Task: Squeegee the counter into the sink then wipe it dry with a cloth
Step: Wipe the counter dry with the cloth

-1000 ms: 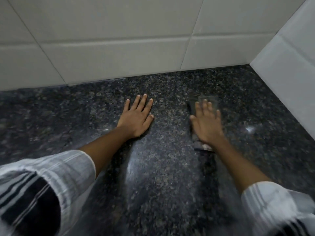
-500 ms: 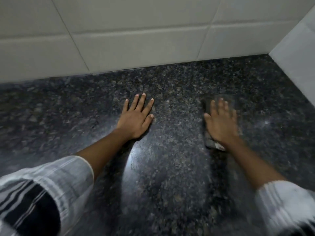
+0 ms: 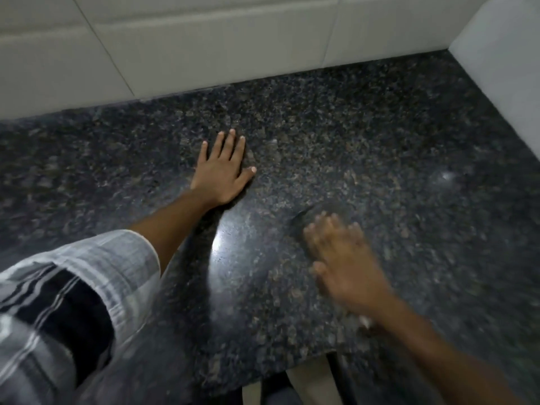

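My left hand (image 3: 223,171) lies flat, fingers spread, on the dark speckled granite counter (image 3: 365,135), holding nothing. My right hand (image 3: 344,258) is blurred with motion nearer the front edge, pressed flat on a dark cloth (image 3: 309,216). Only a dark rim of the cloth shows past the fingertips, and a pale corner shows by the wrist. No squeegee and no sink are in view.
White tiled wall (image 3: 204,54) runs along the back of the counter, and a second white wall (image 3: 502,68) closes the right side, forming a corner. The counter's front edge (image 3: 292,372) shows at the bottom, with floor below. A light glare sits between my arms.
My right hand has pulled the cloth back toward the front edge of the counter, away from the back wall. My left hand has stayed planted in place.
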